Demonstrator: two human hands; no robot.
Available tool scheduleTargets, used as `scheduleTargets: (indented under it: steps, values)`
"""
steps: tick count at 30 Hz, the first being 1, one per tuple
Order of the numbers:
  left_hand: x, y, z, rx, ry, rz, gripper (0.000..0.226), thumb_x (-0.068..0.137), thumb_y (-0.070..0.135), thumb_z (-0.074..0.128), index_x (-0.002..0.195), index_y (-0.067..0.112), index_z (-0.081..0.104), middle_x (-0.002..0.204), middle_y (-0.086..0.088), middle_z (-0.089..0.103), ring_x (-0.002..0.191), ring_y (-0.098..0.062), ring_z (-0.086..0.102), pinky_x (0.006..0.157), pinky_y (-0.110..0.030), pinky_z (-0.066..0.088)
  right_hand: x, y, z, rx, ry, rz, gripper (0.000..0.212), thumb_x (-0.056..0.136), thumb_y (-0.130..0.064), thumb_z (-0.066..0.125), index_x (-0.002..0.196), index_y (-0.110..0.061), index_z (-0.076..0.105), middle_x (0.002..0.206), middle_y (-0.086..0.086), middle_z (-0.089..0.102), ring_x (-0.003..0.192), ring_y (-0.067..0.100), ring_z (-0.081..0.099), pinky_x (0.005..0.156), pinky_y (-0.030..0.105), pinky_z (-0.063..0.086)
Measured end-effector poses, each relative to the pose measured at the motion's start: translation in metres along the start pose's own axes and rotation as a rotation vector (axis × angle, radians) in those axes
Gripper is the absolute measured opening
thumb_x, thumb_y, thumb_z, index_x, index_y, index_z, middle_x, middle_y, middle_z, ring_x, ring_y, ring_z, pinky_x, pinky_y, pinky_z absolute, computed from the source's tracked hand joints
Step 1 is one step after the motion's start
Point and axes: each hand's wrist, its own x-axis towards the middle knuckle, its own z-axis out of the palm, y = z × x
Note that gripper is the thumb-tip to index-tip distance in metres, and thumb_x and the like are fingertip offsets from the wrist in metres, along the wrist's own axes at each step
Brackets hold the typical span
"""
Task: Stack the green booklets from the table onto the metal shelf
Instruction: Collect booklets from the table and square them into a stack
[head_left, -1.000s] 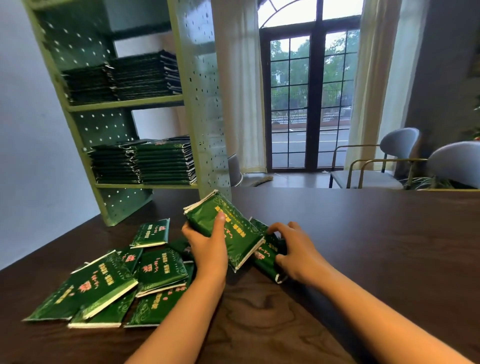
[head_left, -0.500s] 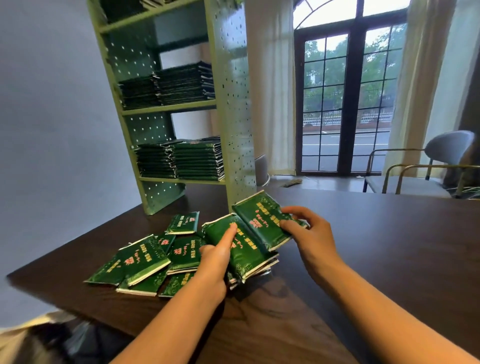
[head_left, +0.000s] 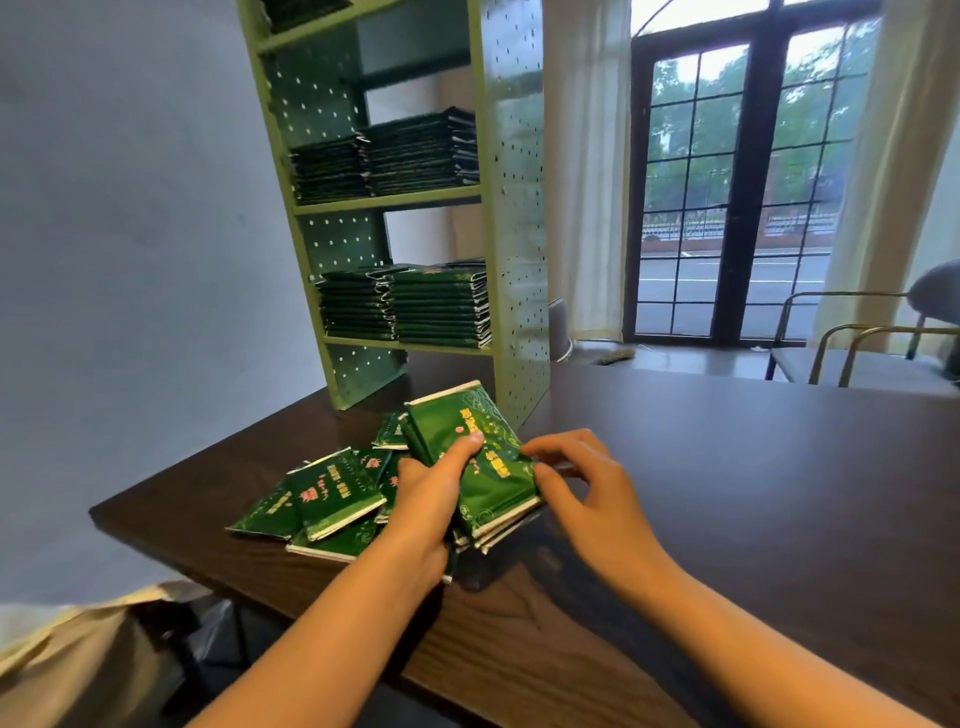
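L hand grips a bundle of several green booklets just above the table. The thumb lies flat across the top cover and the other fingers are curled under the left side. R hand meets the bundle from the right: thumb + forefinger tips nip its right edge, the rest of the fingers curved and spread, clear of the wood.

Bundle's long axis runs away from the person, far end leaning a bit left toward the shelf. Printed face is up. Covers are glossy, flat and rectangular, dark green w/ pale swirl lines and pink/yellow print too small to read. A cream strip edges each short end. At the near end the layers fan out slightly.

Loose booklets lie to the left of the bundle, overlapping in a messy heap near the table's left corner, pointing various ways. Some are partly hidden by the L hand.

Table is dark wood w/ visible grain. The shelf stands on its far left part: pale green sheet metal w/ perforated side and back panels. Lower stacks sit as two piles side by side, and so do the upper stacks one level above. All lie flat, edges toward the room.

Behind are a dark-framed window, pale curtains and a chair w/ a brass-coloured tube frame.
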Motion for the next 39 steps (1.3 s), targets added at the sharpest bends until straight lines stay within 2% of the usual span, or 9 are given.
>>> scheduleTargets:
  steps: [4,9,13,15,21,25,27,33,39]
  values:
    - [0.014,0.018,-0.034,-0.088,0.001,-0.012,0.056,0.077,0.033,0.076,0.123,0.008,0.056,0.102,-0.016,0.071,0.080,-0.030,0.072,0.060,-0.037,0.057,0.010,0.002,0.009,-0.058,-0.094,0.031,0.018,0.094,-0.010,0.054,0.098,-0.024,0.065,0.100,-0.005,0.059,0.092,0.001,0.055,0.078,0.006,0.040]
    - [0.042,0.036,-0.082,-0.088,0.082,0.050,0.063,0.072,0.037,0.079,0.123,0.008,0.056,0.104,-0.016,0.071,0.084,-0.030,0.071,0.065,-0.037,0.056,0.032,0.009,0.030,-0.259,-0.219,0.159,0.013,0.095,-0.017,0.052,0.100,-0.022,0.063,0.095,-0.010,0.050,0.087,0.003,0.051,0.071,0.002,0.035]
    - [0.061,0.047,-0.114,-0.039,0.156,0.125,0.061,0.071,0.038,0.079,0.120,0.008,0.057,0.104,-0.015,0.071,0.088,-0.029,0.071,0.082,-0.041,0.056,0.048,0.015,0.054,-0.499,-0.333,0.309,0.029,0.096,-0.035,0.049,0.118,-0.018,0.058,0.116,0.004,0.053,0.110,0.024,0.051,0.092,0.034,0.043]
    - [0.068,0.050,-0.126,-0.040,0.183,0.143,0.054,0.075,0.036,0.076,0.118,0.008,0.057,0.104,-0.014,0.071,0.089,-0.028,0.070,0.079,-0.039,0.055,0.054,0.016,0.067,-0.591,-0.371,0.360,0.040,0.094,-0.045,0.047,0.125,-0.019,0.052,0.125,0.005,0.056,0.116,0.028,0.049,0.095,0.042,0.043]
    - [0.087,0.041,-0.140,-0.026,0.178,0.219,0.050,0.080,0.030,0.073,0.123,0.011,0.055,0.109,-0.012,0.069,0.092,-0.025,0.068,0.071,-0.032,0.053,0.060,0.010,0.094,-0.740,-0.465,0.394,0.057,0.089,-0.061,0.044,0.130,-0.021,0.044,0.129,0.002,0.056,0.120,0.028,0.047,0.095,0.042,0.044]
    - [0.093,0.028,-0.141,-0.054,0.157,0.196,0.060,0.070,0.041,0.077,0.121,0.015,0.057,0.109,-0.010,0.070,0.095,-0.027,0.068,0.091,-0.046,0.053,0.060,0.004,0.105,-0.892,-0.521,0.396,0.070,0.085,-0.071,0.038,0.132,-0.019,0.044,0.137,0.006,0.048,0.128,0.032,0.038,0.100,0.046,0.039]
    - [0.094,0.023,-0.141,-0.066,0.135,0.197,0.054,0.076,0.038,0.075,0.122,0.016,0.058,0.109,-0.009,0.070,0.096,-0.027,0.068,0.093,-0.047,0.052,0.059,0.003,0.107,-0.932,-0.528,0.415,0.076,0.084,-0.074,0.034,0.133,-0.016,0.046,0.139,0.009,0.045,0.131,0.033,0.034,0.103,0.048,0.035]
    - [0.094,0.017,-0.140,-0.115,0.057,0.188,0.044,0.084,0.031,0.069,0.124,0.016,0.057,0.103,-0.007,0.073,0.089,-0.023,0.071,0.074,-0.034,0.054,0.054,0.009,0.106,-0.981,-0.531,0.417,0.086,0.081,-0.077,0.036,0.133,-0.009,0.045,0.141,0.012,0.039,0.133,0.031,0.032,0.108,0.046,0.030]
    - [0.089,0.018,-0.135,-0.135,-0.048,0.150,0.034,0.088,0.026,0.064,0.119,0.014,0.060,0.093,-0.006,0.074,0.078,-0.019,0.073,0.061,-0.028,0.056,0.054,0.014,0.089,-0.742,-0.613,0.470,0.063,0.074,-0.069,0.059,0.104,-0.015,0.050,0.127,0.007,0.046,0.121,0.026,0.040,0.101,0.044,0.038]
